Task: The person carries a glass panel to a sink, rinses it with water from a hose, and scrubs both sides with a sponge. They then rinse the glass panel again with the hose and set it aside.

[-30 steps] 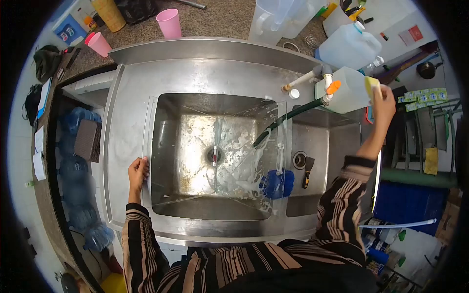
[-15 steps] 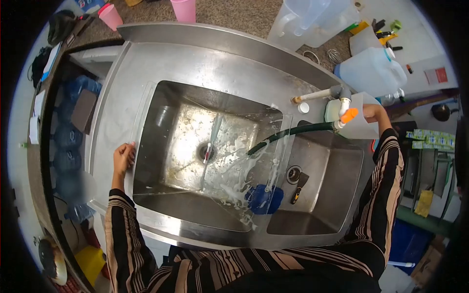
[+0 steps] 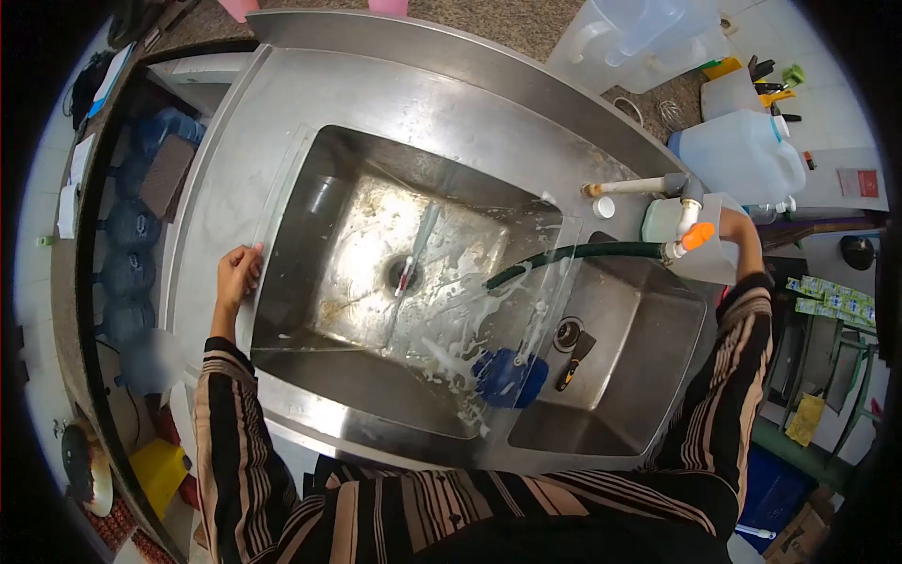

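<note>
My left hand (image 3: 239,273) rests at the left rim of the large sink basin (image 3: 282,310), fingers curled; anything inside them is hidden. My right hand (image 3: 738,228) reaches into or behind a translucent white container (image 3: 700,266) beside the tap, its fingers hidden. An orange-handled tap (image 3: 697,235) feeds a dark green hose (image 3: 583,251) that curves into the large basin. A clear sheet-like piece streaked with suds (image 3: 442,320) lies across that basin. On its near right part sits a blue cloth or scrubber (image 3: 510,378). A small red-and-white item (image 3: 405,275) shows by the drain.
A scraper with a black-and-yellow handle (image 3: 575,361) lies in the smaller basin (image 3: 648,376). Clear pitchers (image 3: 620,47), a bluish jug (image 3: 738,155) and a white cap (image 3: 603,207) stand behind. Large blue water bottles (image 3: 130,226) occupy the left shelf.
The view has tilted, so the sink sits slightly higher in it and the pink cups are mostly cut off. Both hands keep nearly the same places.
</note>
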Available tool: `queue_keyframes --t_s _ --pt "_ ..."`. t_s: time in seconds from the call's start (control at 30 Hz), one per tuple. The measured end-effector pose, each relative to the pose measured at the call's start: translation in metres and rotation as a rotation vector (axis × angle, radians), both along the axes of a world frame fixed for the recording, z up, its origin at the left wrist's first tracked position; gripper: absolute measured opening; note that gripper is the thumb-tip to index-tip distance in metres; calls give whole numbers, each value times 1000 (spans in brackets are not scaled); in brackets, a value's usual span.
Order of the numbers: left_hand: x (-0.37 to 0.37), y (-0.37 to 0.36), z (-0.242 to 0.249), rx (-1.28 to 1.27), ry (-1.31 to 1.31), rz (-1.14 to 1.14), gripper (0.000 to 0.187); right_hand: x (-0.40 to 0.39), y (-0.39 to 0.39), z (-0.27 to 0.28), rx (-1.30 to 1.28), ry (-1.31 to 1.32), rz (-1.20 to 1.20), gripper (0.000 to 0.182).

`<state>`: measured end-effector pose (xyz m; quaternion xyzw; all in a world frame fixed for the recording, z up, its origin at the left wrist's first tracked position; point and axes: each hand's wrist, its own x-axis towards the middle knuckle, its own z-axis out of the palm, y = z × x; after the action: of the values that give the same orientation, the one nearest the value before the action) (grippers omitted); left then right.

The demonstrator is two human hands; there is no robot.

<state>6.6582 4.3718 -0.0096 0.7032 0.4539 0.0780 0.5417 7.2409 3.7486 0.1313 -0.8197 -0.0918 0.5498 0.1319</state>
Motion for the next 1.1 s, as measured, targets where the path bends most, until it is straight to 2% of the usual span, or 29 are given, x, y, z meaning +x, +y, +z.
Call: queue_keyframes --t_s 0.07,0.1,0.13,0.2,0.23,0.33,0.43,0.47,0.5,0.53,0.57,0.6,0.63,0.67,0.77,0.83,0.87,0.9,0.97,1.03,1.1 --pt "-3 5 -9 36 7 -16 35 -21 -8 24 201 -117 -138 48" --pt "-5 7 -11 46 0 -25 34 -50 -6 38 295 -345 -296 47" --pt "-5 7 -11 40 7 -25 34 -61 -11 54 285 -483 -370 45" --pt "-4 6 -8 40 24 -13 34 -85 -27 85 429 -737 -331 47" --pt "-3 6 -7 -12 20 -8 35 -133 4 110 526 -854 -482 50" --pt "-1 0 4 -46 29 -14 35 -211 41 126 713 -736 -582 53" --pt "-2 -1 4 -48 25 -24 35 -308 155 99 803 -274 -675 43" --pt "-1 0 3 -58 6 -24 35 -331 193 75 864 -128 -479 39" --pt "-1 -1 5 -56 13 -30 35 -353 230 40 872 -350 -89 41" --pt "-2 -2 4 -47 -4 -39 35 -373 272 1 879 -510 236 52" --pt "-2 -1 3 -35 -21 -49 36 -391 303 -58 1042 -383 258 63" --pt "-3 -1 2 -35 -28 -59 36 -413 336 -102 976 -326 169 69" --pt "-4 0 0 -36 -33 -75 36 -427 372 -125 733 -208 66 67" --pt "-4 1 -2 -48 -35 -84 35 -441 405 -147 632 -307 -34 64" --pt "-6 0 1 -113 -54 -100 32 -479 478 -225 682 -663 -276 59" --pt "-10 3 -6 -112 -123 -168 30 -520 505 -215 574 -938 -276 57" --pt "-11 3 -3 -115 -119 -177 30 -536 512 -193 590 -848 -368 53" --pt "-10 1 2 -122 -120 -182 30 -556 512 -178 602 -805 -322 54" --pt "-12 2 -1 -6 -133 -228 29 -592 502 -167 699 -687 -183 46" --pt "-12 4 -6 31 -191 -269 29 -610 501 -184 710 -835 -204 41" --pt "-13 1 2 -35 -183 -263 31 -585 518 -209 552 -980 -487 37"
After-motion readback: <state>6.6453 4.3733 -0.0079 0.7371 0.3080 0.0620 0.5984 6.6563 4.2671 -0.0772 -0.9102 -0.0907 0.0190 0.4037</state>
